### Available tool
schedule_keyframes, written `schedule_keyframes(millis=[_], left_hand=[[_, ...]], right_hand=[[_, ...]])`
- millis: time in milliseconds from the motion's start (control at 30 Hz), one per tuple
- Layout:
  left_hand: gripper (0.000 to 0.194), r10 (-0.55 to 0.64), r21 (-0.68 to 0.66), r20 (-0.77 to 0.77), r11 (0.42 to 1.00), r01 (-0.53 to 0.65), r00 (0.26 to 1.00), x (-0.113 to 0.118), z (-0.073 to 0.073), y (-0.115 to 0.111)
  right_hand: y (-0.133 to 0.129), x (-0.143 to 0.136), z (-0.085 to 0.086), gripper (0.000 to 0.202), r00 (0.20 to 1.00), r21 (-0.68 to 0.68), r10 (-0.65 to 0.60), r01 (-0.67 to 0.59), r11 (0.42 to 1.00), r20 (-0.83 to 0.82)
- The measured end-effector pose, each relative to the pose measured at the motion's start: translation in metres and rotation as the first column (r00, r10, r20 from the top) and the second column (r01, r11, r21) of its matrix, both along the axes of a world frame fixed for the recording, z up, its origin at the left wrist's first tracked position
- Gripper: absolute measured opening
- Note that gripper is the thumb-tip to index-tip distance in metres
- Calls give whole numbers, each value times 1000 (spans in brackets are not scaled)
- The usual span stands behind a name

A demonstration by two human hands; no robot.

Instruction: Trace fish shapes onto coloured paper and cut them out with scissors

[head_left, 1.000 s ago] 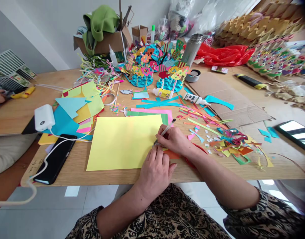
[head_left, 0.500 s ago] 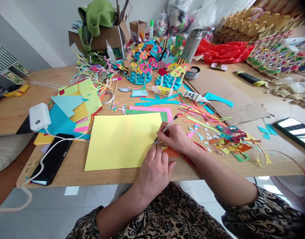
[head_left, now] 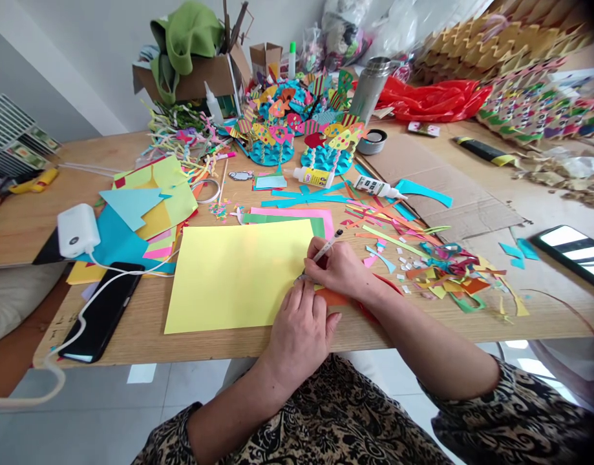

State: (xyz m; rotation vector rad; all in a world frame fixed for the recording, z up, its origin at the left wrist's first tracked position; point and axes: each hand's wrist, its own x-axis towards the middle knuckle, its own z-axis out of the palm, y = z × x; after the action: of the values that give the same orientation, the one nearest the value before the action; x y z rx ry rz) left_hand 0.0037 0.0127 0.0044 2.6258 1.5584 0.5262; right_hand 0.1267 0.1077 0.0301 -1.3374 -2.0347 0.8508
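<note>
The right hand [head_left: 342, 268] grips a pen [head_left: 326, 247] in a writing hold, its tip down on the right edge of the yellow sheet [head_left: 238, 271], which lies flat near the front edge of the tabletop [head_left: 146, 339]. The left hand [head_left: 301, 332] rests palm down just below it, fingers closed together and pressing on the sheet's lower right corner; it grasps nothing. Something small sits under the fingertips at the pen tip, too hidden to name.

The work looks to be at an early stage: nearly the whole yellow sheet is bare, with any line confined to the spot hidden by the hands, and no cut shows in it. An orange piece [head_left: 333, 298] pokes out beneath the right wrist.

Pink and green sheets [head_left: 297, 216] lie tucked under the yellow one's far edge. To the right, a heap of coloured paper scraps [head_left: 446, 274] spreads toward the right edge, with two glue bottles [head_left: 378, 188] beyond. Finished paper fish on blue stands [head_left: 297, 132] crowd the far middle. At the left sit a stack of coloured paper [head_left: 146, 210], a white power bank [head_left: 77, 230] and a black phone [head_left: 103, 313] on its cable.
</note>
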Motion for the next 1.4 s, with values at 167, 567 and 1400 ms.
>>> schedule_keyframes(millis=[167, 567, 1400], left_hand=[[30, 4, 5, 1, 1000, -4, 1000, 0, 0, 0], [29, 6, -12, -7, 1000, -6, 1000, 0, 2, 1], [28, 5, -23, -18, 1000, -5, 1000, 0, 4, 0]], right_hand=[[2, 2, -2, 9, 999, -61, 17, -20, 998, -44], [6, 4, -5, 7, 995, -104, 28, -38, 994, -98], [5, 1, -3, 7, 998, -91, -41, 36, 995, -56]])
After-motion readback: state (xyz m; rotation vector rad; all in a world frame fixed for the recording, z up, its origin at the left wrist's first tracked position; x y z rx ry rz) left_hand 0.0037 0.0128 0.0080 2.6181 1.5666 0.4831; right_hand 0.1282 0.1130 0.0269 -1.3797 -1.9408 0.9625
